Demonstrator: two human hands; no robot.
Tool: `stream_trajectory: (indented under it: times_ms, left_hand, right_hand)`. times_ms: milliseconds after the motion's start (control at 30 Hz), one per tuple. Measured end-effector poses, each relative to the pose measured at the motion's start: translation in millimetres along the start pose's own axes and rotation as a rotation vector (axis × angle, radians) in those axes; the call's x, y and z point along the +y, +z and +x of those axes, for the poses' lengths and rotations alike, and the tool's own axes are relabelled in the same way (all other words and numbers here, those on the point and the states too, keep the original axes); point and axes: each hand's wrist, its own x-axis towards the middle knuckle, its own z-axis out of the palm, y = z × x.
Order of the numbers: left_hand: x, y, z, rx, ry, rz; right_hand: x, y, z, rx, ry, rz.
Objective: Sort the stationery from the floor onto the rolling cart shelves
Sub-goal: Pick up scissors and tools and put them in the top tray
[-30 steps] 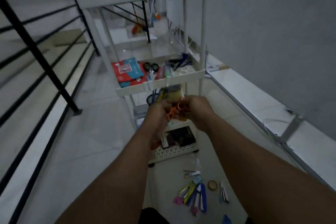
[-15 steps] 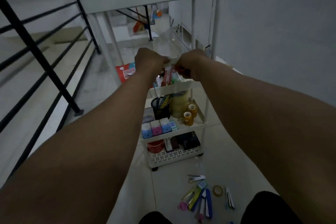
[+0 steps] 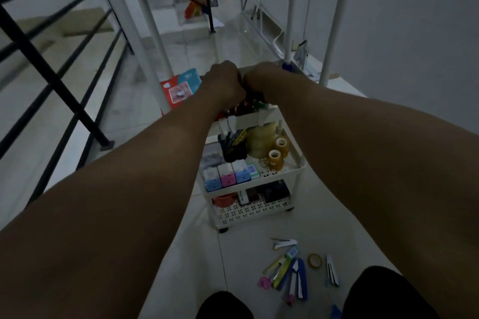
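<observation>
**Both hands over top shelf, fingers hidden**

Left hand (image 3: 225, 83) & right hand (image 3: 261, 80) meet knuckle to knuckle above the rolling cart (image 3: 298, 171) top shelf; finger state can't be told, prob. holding sth. Remaining floor stationery (image 3: 290, 274) lies at 6 o'clock from both hands, staplers' long axes approx. 12–6; right hand slightly nearer.

Dim, bluish, grainy picture; wide-angle bending at edges; soft, shadowless indoor light

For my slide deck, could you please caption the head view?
Both hands reach over the rolling cart's top shelf while stationery lies on the floor.
</observation>
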Motion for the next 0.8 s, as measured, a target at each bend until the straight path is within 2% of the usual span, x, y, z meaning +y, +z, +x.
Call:
stream_trajectory:
  times_ms: [33,67,133,200,300,467,533,667,800]
  left_hand:
    - [0.5,-2.2,0.1,0.003,0.006,0.005]
    - [1.2,-3.8,-0.6,-0.001,0.008,-0.001]
    - [2.3,-7.4,-4.9,-0.011,0.014,-0.018]
    - [2.8,-9.1,-10.2,0.017,0.016,-0.032]
    - [6.4,-11.0,-19.8,0.092,0.014,-0.085]
    - [17.9,-16.1,-51.7,0.271,0.053,-0.242]
    - [23.5,-14.6,-68.7,0.302,0.102,-0.298]
    - [37.4,14.4,-98.4,0.267,0.201,-0.367]
    - [42.7,80.7,-122.3,0.12,0.198,-0.364]
  right_hand:
    - [1.8,0.5,-0.1,0.016,-0.074,0.051]
    - [0.2,-3.8,0.4,0.006,-0.025,0.066]
    - [2.7,-2.5,-4.3,-0.041,-0.108,-0.013]
    - [5.2,-6.7,-2.7,-0.005,-0.138,0.024]
    - [8.9,-14.4,-10.9,0.076,-0.182,0.052]
    - [20.4,-33.1,-37.0,0.063,-0.197,0.082]
    - [29.5,-40.5,-54.1,0.096,-0.183,0.175]
    - [65.9,-39.9,-86.4,0.103,-0.151,0.35]
    - [131.8,-22.1,-102.2,0.07,-0.051,0.332]
